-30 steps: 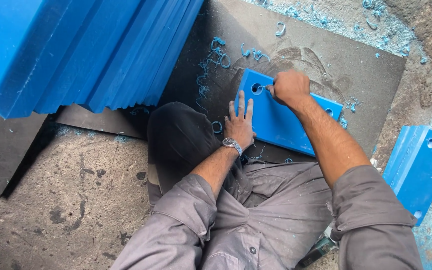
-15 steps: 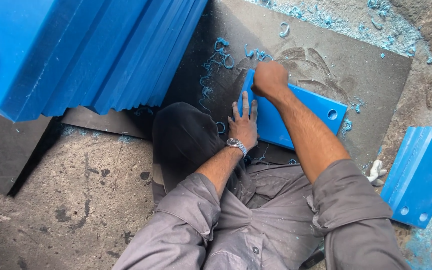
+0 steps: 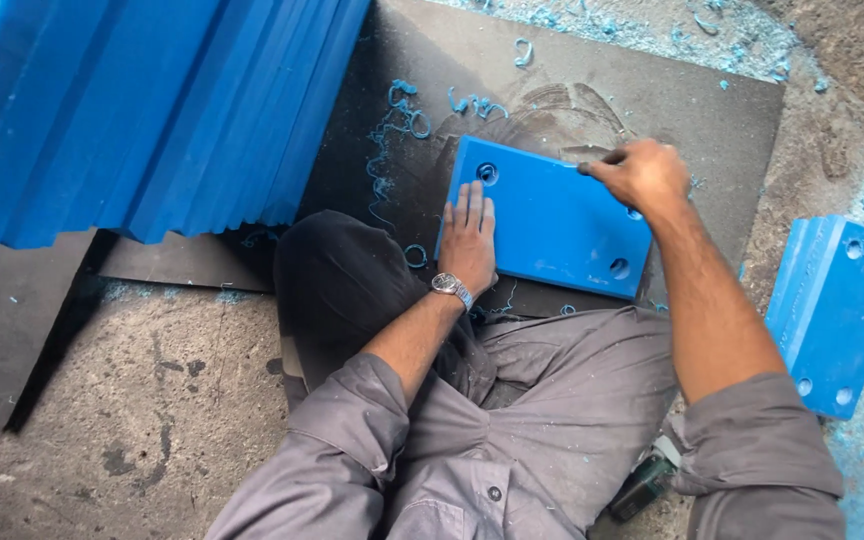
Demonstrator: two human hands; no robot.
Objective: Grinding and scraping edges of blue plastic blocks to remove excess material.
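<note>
My left hand (image 3: 469, 238) lies flat, fingers spread and together-ish, palm down on the near-left edge of the blue plastic plate (image 3: 552, 215), pressing it so it doesn't slide on the dark mat (image 3: 672, 110) under it

My right hand (image 3: 642, 175) is curled into a closed grip at the plate's far-right corner, about 1 o'clock from plate centre; a small dark tool tip (image 3: 592, 165) pokes out of the fist toward 9 o'clock, lying on the plate's far edge — what tool exactly, can't tell, too small

Plate sits flat on the mat right in front of my knees, tilted a bit clockwise, holes showing at the corners: one at far-left (image 3: 487, 173), one at near-right (image 3: 618, 268)

Blue curly shavings (image 3: 402, 110) scattered on the mat at 11 o'clock of the plate, more blue dust at the far edge, on the concrete floor (image 3: 152, 400)

Big stack of blue slabs (image 3: 152, 110) leaning at 10 o'clock, well apart from my hands; a smaller pile of drilled blue plates (image 3: 837, 310) at 3 o'clock, near my right elbow

Wristwatch (image 3: 449, 286) on the left wrist, grey sleeves; some dark green object (image 3: 642, 485) by my right thigh, partly hidden
</note>
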